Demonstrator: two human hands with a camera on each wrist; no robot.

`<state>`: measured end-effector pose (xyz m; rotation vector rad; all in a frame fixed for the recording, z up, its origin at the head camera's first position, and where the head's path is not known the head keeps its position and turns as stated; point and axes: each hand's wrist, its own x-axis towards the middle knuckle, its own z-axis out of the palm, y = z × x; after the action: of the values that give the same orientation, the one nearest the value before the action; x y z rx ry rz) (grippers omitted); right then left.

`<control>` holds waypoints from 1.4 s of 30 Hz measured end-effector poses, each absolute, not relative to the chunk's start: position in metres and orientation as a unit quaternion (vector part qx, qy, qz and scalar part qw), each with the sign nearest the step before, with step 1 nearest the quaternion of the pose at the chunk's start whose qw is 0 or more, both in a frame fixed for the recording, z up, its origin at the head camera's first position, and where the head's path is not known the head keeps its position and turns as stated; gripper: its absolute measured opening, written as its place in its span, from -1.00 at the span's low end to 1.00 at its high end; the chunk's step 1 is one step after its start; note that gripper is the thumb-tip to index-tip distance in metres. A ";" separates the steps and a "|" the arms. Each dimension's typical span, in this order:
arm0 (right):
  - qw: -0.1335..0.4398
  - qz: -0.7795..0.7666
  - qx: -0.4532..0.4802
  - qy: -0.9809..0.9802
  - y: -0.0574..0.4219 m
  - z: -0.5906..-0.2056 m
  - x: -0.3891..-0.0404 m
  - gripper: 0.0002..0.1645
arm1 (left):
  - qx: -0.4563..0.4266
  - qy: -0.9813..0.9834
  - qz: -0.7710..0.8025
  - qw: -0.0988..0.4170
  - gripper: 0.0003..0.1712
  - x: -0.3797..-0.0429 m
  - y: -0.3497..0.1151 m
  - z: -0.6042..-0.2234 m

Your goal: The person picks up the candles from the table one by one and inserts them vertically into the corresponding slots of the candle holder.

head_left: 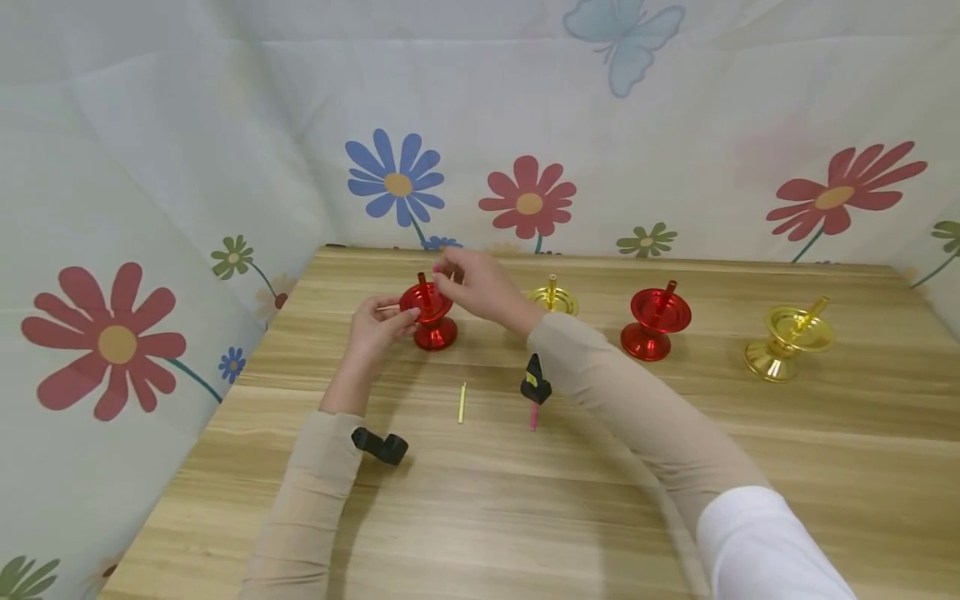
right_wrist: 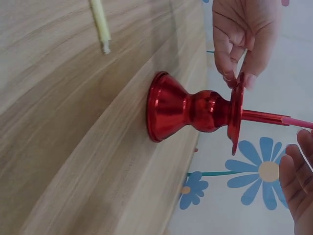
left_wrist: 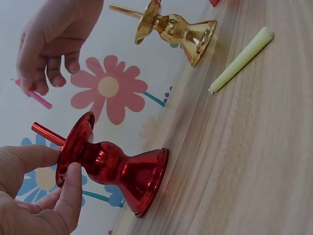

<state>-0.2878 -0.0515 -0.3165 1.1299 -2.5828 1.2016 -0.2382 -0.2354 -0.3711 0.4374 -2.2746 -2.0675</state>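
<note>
At the left of the row stands a red metal candle holder (head_left: 435, 335), its foot on the table. My left hand (head_left: 372, 332) pinches the rim of its dish between thumb and fingers. Above the dish, my right hand (head_left: 482, 285) holds a thin pink candle (left_wrist: 40, 99) by its upper part. The candle's lower end is close to the tip of the holder's upright tube (left_wrist: 47, 133); the left wrist view shows a gap between them. Most of this candle is hidden by fingers in the head view.
A pale yellow candle (head_left: 462, 404) and another pink candle (head_left: 534, 417) lie on the wooden table (head_left: 480, 508). To the right stand a gold holder (head_left: 552, 298), partly behind my right arm, a second red holder (head_left: 647, 340) and another gold holder (head_left: 772, 360). A flowered cloth (head_left: 465, 92) hangs behind.
</note>
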 end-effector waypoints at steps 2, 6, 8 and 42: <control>0.043 0.401 0.366 -0.839 -0.054 -0.314 -0.289 -0.82 | 0.139 -0.734 -0.665 0.017 -0.41 -0.238 -0.236 -0.371; 0.054 0.412 0.362 -0.834 -0.061 -0.308 -0.294 -0.83 | 0.134 -0.739 -0.660 0.019 -0.42 -0.239 -0.237 -0.371; 0.060 0.413 0.363 -0.833 -0.065 -0.305 -0.296 -0.83 | 0.129 -0.739 -0.661 0.021 -0.42 -0.239 -0.238 -0.370; 0.045 0.354 0.353 -0.865 -0.080 -0.322 -0.301 -0.86 | 0.116 -0.731 -0.672 0.026 -0.44 -0.237 -0.237 -0.372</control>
<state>-0.3012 -0.0800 -0.3224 1.0790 -2.6421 1.0825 -0.2371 -0.2365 -0.3723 0.3572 -2.2588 -2.0768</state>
